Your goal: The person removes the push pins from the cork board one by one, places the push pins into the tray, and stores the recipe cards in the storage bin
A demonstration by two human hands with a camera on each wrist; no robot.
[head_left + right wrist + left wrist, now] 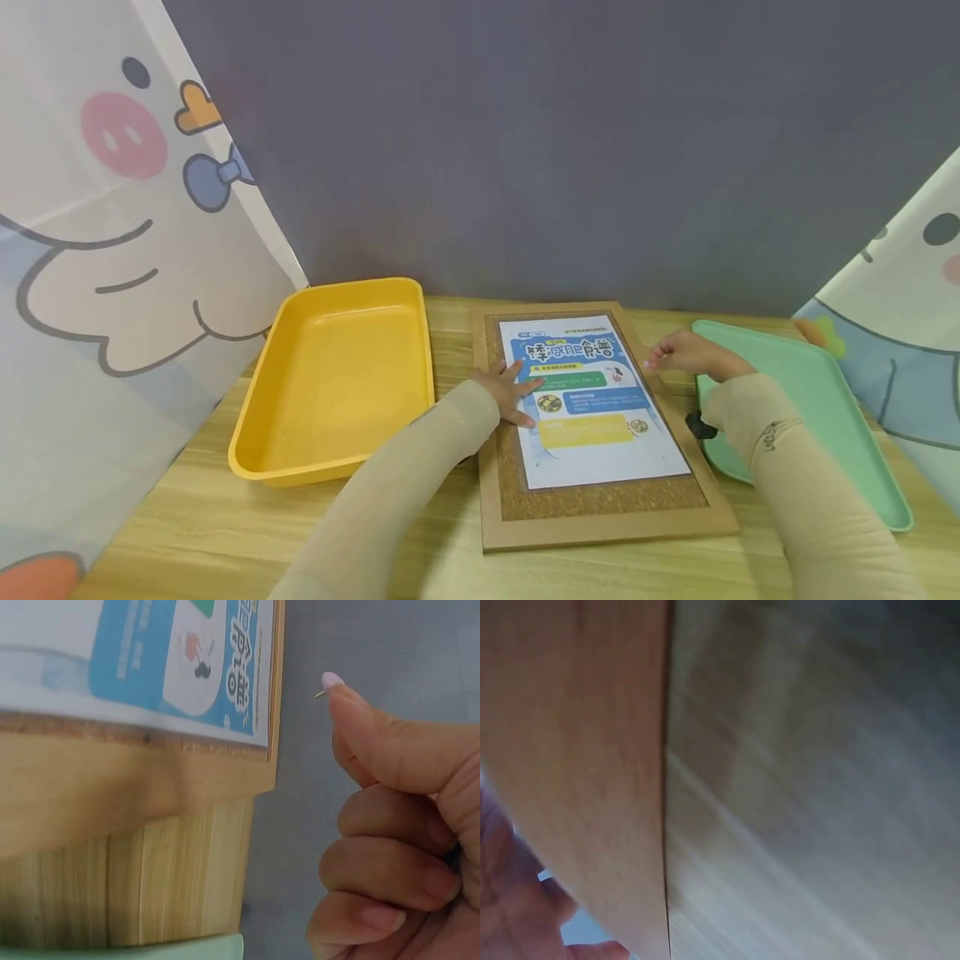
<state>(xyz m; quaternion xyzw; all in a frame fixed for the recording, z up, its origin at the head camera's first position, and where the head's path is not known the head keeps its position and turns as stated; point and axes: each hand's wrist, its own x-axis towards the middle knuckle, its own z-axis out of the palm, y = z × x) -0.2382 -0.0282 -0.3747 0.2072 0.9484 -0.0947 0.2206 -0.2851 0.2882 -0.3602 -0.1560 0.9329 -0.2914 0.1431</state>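
Note:
A printed poster sheet (592, 462) with blue, green and yellow blocks lies on a wood-framed cork board (600, 504). My left hand (510, 393) rests with spread fingers on the sheet's left edge and the frame. In the left wrist view, part of that hand (517, 900) shows beside the wooden frame (592, 750). Just off the board's right side, my right hand (686, 352) pinches a small pin (320, 694) between thumb and index finger. The pin's thin metal point sticks out; its head is mostly hidden by the fingers. The other fingers of the right hand (397, 832) are curled.
A yellow tray (337, 392) stands left of the board. To the right, a mint green tray (817, 400) lies partly under the right forearm. A small black object (701, 425) is by the right sleeve. A grey partition (525, 167) rises behind the wooden table (195, 517).

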